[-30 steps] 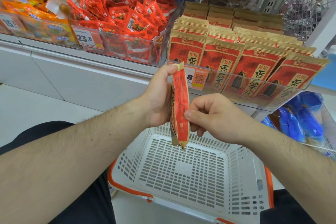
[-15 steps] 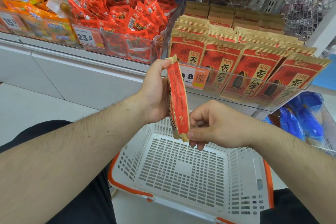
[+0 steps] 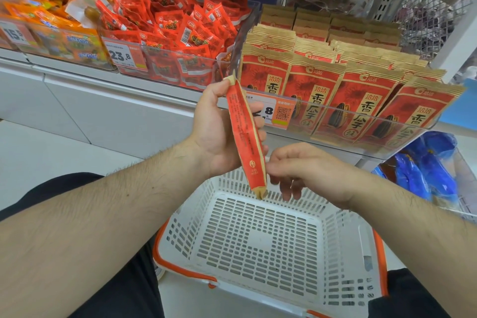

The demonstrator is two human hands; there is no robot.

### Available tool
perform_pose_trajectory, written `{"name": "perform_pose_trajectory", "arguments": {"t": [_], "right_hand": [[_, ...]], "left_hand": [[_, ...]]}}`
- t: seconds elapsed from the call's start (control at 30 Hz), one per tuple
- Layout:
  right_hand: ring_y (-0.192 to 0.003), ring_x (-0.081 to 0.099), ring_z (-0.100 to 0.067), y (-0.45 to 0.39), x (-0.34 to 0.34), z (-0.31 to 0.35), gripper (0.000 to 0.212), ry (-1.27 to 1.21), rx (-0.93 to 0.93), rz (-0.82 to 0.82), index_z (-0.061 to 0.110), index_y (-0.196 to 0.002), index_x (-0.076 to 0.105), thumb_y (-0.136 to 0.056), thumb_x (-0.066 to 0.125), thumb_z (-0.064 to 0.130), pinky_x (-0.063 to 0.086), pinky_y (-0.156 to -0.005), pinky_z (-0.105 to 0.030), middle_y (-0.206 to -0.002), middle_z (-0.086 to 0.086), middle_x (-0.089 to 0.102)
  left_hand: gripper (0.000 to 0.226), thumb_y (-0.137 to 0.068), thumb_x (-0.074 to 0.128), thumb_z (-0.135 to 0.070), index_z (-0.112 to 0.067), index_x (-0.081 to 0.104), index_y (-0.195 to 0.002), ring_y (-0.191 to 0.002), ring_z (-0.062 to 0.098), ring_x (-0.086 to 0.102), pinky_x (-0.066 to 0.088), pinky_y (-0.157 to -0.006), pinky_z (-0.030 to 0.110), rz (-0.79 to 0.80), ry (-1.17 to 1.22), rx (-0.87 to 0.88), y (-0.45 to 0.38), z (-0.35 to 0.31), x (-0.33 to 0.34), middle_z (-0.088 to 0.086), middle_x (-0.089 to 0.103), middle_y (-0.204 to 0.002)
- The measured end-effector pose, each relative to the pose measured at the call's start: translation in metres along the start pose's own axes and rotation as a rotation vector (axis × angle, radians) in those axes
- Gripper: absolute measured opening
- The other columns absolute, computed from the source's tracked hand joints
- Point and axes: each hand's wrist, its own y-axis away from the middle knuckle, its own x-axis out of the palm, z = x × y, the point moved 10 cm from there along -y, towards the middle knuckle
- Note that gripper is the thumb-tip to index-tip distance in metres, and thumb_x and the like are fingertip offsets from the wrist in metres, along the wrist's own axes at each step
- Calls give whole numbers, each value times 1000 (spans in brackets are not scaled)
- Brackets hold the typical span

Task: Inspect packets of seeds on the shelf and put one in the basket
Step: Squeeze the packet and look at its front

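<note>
Change: since half a second ago the right hand (image 3: 307, 170) has let go of the packet's lower end and drawn slightly right, its fingers loosened.
Packet: the flat red-and-tan paper seed packet (image 3: 246, 137) is turned edge-on, upright with its top tilted left, above the far rim of the basket.
Left hand: the left hand (image 3: 222, 131) grasps that packet, thumb at the top corner, fingers wrapped behind its middle.
Right hand: released, holding nothing; fingers hang loosely curled just right of the packet's lower end, thumb tip close to its edge, though whether it touches I cannot tell.
Basket: the white slotted plastic basket with orange trim (image 3: 343, 245) sits near, below both hands, between the person's dark-clothed legs.
Shelf: the white metal shelf (image 3: 144, 85) runs across the far side.
Seed stock: rows of matching red-and-tan seed packets (image 3: 358, 100) stand upright on the right, behind a clear plastic front with an orange price tag (image 3: 281, 112).
Neighbours: a clear bin of small red snack sachets (image 3: 178, 33) sits left of them, and orange packets (image 3: 51, 28) lie further left.
Far right: blue wrapped goods (image 3: 428, 170) sit lower down.
</note>
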Motion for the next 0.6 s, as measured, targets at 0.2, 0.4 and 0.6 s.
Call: {"name": "perform_pose_trajectory", "arguments": {"t": [0.2,0.4,0.6], "right_hand": [[-50,47,-14,-2,5,-12,54,-295,69,-33,13,-100,48,-74,78,49,33,-48,-26,-85,-10,59],[-39,44,-3,-5,5,-6,39,-203,36,-127,15,-101,62,-76,71,43,31,-40,-20,-58,8,61],[-46,57,6,-4,-13,0,11,-70,-47,-275,22,-94,71,-85,76,28,37,-41,-7,-58,17,66]], "left_hand": [[79,-83,39,-66,0,59,-121,-69,27,55,46,-72,38,80,85,50,1,-5,7,13,60,-85],[68,-93,30,-55,-1,63,-117,-90,34,60,50,-83,41,51,-15,134,4,-12,8,21,66,-107],[54,-105,25,-43,-11,69,-103,-80,20,72,59,-73,32,-38,-199,293,6,-22,8,7,75,-88]]}}
